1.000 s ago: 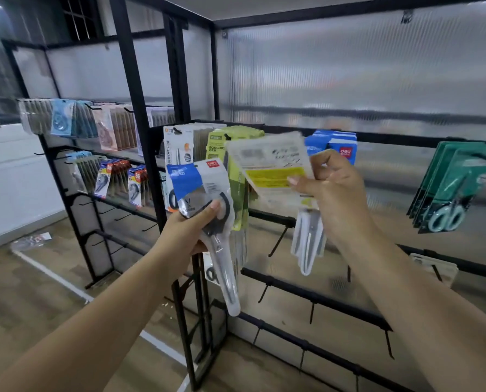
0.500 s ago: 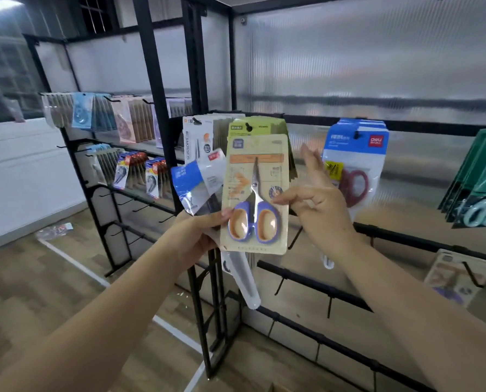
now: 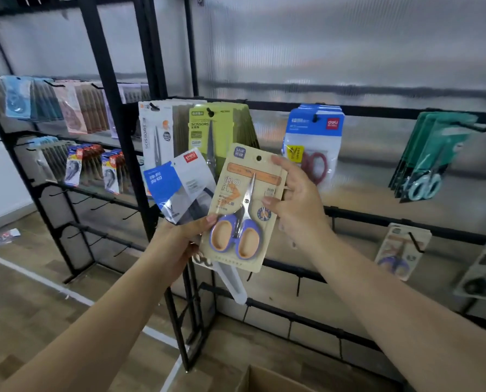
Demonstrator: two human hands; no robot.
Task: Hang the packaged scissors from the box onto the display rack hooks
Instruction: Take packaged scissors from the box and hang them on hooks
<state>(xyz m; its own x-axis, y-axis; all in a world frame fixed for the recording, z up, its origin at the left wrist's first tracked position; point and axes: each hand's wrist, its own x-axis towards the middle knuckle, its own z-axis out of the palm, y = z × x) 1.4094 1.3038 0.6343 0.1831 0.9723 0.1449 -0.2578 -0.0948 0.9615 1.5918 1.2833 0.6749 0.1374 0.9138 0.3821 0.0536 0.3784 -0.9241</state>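
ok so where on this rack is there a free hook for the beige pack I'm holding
Bare hooks show on the lower rails beneath the red-handled scissors packs, and on the left rack's lower rails. One matching beige pack hangs lower right. The top rail is crowded left of your right hand: grey and green packs sit packed together.

Left hand (image 3: 176,241) grips blue-white scissors pack (image 3: 179,185) and beige card (image 3: 244,210) of purple-orange scissors; right hand (image 3: 298,202) pinches card's right edge, before black display rack (image 3: 377,111).

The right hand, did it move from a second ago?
Yes. The right hand came down from the yellow-green packs to pinch the beige scissors card.
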